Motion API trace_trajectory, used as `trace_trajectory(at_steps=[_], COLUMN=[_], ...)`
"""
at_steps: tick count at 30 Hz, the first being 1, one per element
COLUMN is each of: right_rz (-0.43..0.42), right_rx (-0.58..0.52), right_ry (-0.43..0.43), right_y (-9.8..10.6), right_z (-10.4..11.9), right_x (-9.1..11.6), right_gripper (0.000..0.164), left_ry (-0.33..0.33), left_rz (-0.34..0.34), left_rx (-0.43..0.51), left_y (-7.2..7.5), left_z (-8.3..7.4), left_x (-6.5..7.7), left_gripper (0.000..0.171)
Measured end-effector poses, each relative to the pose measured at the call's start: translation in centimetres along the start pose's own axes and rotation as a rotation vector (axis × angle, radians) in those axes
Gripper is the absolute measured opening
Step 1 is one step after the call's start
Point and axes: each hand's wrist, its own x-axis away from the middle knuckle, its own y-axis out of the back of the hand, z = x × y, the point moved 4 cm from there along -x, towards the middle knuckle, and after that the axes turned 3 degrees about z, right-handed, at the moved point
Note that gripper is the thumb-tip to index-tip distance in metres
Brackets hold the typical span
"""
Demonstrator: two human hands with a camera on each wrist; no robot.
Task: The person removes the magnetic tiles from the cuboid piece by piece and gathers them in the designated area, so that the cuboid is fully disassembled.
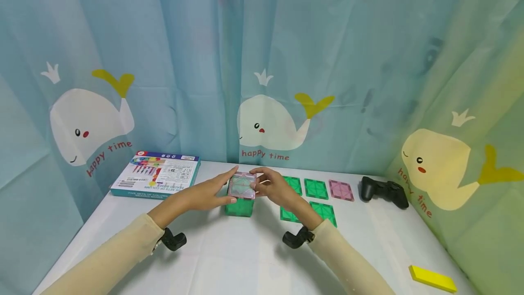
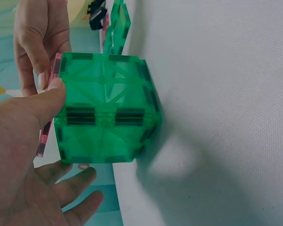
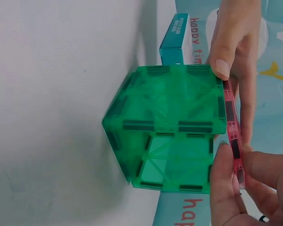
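A green magnetic-tile cube stands on the white table, its see-through faces framed by dark magnets. On its top lies a pink magnetic tile, slightly askew and overhanging at one side in the right wrist view. My left hand steadies the cube's upper edge, thumb on the near face and a finger reaching round behind; its other fingers are spread. My right hand pinches the pink tile's edge between thumb and fingers.
Several flat green tiles and another pink tile lie to the right. Beyond them is a black game controller. A boxed toy set lies at the back left, a yellow block at the front right. A whale-print curtain hangs behind.
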Motion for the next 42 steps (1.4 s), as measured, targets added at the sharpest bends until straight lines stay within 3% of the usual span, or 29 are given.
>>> trace_trajectory(at_steps=[13, 17, 23, 30, 37, 42], right_rz=[-0.061, -0.098, -0.151, -0.155, -0.179, -0.131], right_rx=[-0.021, 0.008, 0.091, 0.199, 0.222, 0.213], right_ry=[0.067, 0.086, 0.072, 0.028, -0.022, -0.109], right_y=[0.7, 2.0, 6.4, 13.0, 18.6, 21.3], right_z=[0.1, 0.2, -0.5, -2.4, -5.6, -8.5], right_x=[0.4, 1.1, 3.3, 7.9, 13.0, 15.8], right_gripper=[0.04, 0.039, 0.042, 0.045, 0.043, 0.047], left_ry=[0.014, 0.024, 0.003, 0.01, 0.007, 0.003], left_rz=[0.002, 0.011, 0.022, 0.018, 0.017, 0.014], left_rx=[0.019, -0.037, -0.113, -0.118, -0.11, -0.105], left_y=[0.3, 0.4, 0.2, 0.2, 0.3, 0.2], left_z=[0.0, 0.1, 0.1, 0.0, -0.1, 0.0], left_x=[0.1, 0.0, 0.0, 0.1, 0.1, 0.1], left_gripper=[0.104, 0.095, 0.084, 0.084, 0.083, 0.083])
